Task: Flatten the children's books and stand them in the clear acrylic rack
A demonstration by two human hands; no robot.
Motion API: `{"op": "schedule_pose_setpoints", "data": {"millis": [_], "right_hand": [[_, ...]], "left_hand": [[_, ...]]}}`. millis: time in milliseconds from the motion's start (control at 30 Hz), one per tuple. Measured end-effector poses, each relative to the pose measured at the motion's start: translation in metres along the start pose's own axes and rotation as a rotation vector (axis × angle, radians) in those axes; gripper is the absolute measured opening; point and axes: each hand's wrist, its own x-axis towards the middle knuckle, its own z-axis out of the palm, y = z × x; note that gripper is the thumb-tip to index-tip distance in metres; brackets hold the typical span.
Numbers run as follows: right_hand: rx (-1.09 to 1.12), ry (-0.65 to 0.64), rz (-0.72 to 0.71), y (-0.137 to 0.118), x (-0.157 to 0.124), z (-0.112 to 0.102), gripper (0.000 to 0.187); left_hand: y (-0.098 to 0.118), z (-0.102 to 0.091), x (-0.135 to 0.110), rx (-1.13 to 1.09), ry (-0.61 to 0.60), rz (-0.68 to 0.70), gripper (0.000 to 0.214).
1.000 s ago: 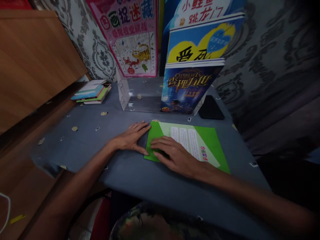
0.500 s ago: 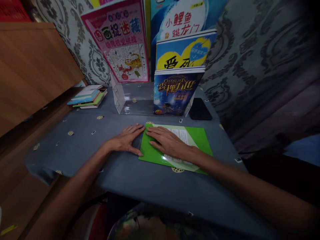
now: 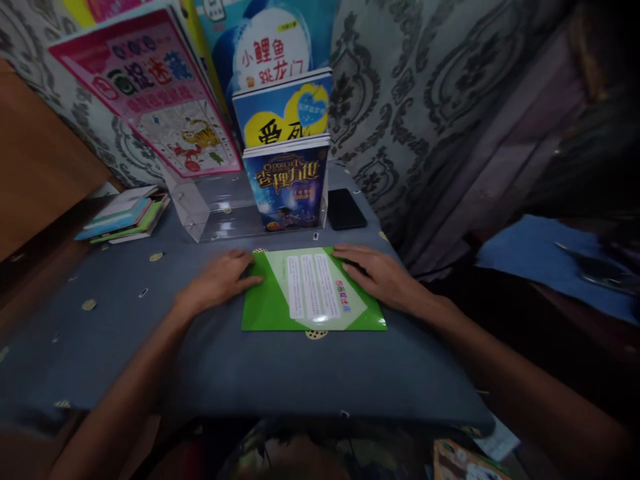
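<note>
A green book (image 3: pixel 313 290) lies closed and flat on the blue-grey tablecloth, its back cover up with pale panels of small print. My left hand (image 3: pixel 217 280) is at its left edge, slightly blurred, with the thumb reaching over the cover and the fingers apart from it. On the other side, my right hand (image 3: pixel 383 275) rests at the upper right edge, fingers stretched out over the corner. Neither hand grips the book. Beyond it stands a clear acrylic rack (image 3: pixel 193 207) holding upright books, among them a dark blue book (image 3: pixel 287 190) and a pink book (image 3: pixel 165 100).
A small stack of books (image 3: pixel 125 213) lies at the back left. The black tablet or phone (image 3: pixel 345 209) is flat beside the rack. Patterned curtain fabric (image 3: pixel 400 87) hangs behind. Low on the right are a blue cloth (image 3: pixel 555 267) and another book (image 3: pixel 465 460).
My right hand has slid from the left part of the green book to its right edge, uncovering the print. The book sits straighter, and the view has turned to the right.
</note>
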Motion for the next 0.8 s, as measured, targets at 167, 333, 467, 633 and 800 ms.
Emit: {"op": "schedule_pose_setpoints", "data": {"millis": [167, 333, 467, 633, 800], "right_hand": [[0.092, 0.058, 0.056, 0.006, -0.016, -0.003, 0.048], [0.199, 0.088, 0.096, 0.004, -0.017, -0.002, 0.055], [0.257, 0.120, 0.096, 0.004, -0.019, -0.003, 0.055], [0.254, 0.107, 0.096, 0.005, -0.021, -0.003, 0.054], [0.276, 0.108, 0.121, 0.005, -0.021, -0.004, 0.058]], "left_hand": [[0.053, 0.003, 0.046, 0.010, 0.175, 0.088, 0.029], [0.096, 0.018, 0.087, -0.074, 0.215, 0.398, 0.030], [0.110, 0.031, 0.106, -0.124, 0.250, 0.491, 0.030], [0.108, 0.046, 0.109, -0.234, 0.350, 0.501, 0.029], [0.109, 0.049, 0.103, -0.203, 0.393, 0.508, 0.031]]}}
